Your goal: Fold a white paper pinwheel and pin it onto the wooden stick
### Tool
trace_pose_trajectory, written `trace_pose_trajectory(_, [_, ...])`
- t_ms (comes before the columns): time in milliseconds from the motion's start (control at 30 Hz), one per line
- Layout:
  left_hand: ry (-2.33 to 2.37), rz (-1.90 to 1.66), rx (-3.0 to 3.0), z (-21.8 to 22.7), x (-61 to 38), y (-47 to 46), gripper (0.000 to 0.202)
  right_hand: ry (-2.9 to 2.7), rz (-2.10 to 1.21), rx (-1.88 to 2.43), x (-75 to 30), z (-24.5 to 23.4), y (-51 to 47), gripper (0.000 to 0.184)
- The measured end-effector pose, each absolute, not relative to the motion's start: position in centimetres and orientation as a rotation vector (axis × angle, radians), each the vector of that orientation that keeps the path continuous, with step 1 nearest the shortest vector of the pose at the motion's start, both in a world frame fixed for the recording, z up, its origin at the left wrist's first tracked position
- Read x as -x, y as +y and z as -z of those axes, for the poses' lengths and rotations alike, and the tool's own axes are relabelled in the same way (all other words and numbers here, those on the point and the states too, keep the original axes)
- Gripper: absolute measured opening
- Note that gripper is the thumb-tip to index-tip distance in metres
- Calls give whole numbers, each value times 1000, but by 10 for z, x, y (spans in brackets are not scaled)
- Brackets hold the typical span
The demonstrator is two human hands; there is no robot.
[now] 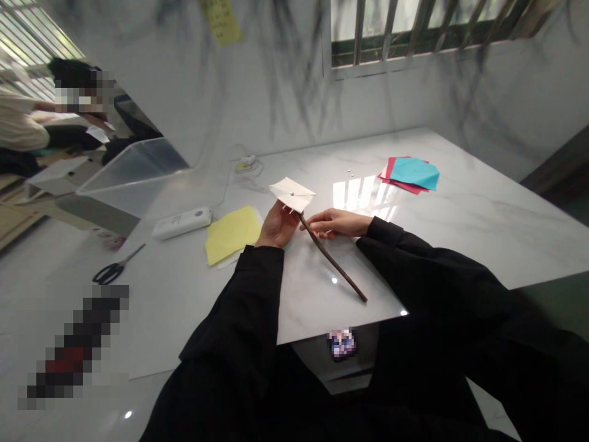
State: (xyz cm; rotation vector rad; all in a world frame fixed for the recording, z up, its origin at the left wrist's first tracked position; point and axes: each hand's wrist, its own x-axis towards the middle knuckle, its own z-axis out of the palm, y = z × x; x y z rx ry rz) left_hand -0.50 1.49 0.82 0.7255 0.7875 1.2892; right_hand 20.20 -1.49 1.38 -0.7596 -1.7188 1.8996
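A cream paper pinwheel point(300, 191) with a small round pin head at its centre is attached to the top of a thin brown stick point(338, 266). My left hand point(280, 226) is closed around its underside, with the fingers partly hidden by the paper. Just below the paper, my right hand point(338, 222) has its fingers curled at the upper part of the stick. The stick slants down to the right, its lower end free above the table. Left of my left hand lies yellow paper point(234, 234) over a whiter sheet.
Blue and red sheets point(414, 174) are stacked at the back right of the table point(473, 215). Left stand a white power strip point(183, 223) and a clear plastic bin point(133, 169); black scissors point(113, 268) lie nearer. Another person point(23, 120) sits far left.
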Motion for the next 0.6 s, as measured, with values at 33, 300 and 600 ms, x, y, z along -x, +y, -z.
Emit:
trace_pose_trajectory(33, [775, -1279, -725, -8, 4, 15, 26, -1596, -1919, 796, -201, -13, -15, 29])
trace_pose_trajectory(300, [776, -1223, -679, -5, -4, 13, 27, -916, -1992, 883, -195, -8, -10, 20])
trace_pose_trajectory(600, [779, -1211, -656, -2, -12, 12, 29, -778, -2023, 850, -196, -12, -10, 7])
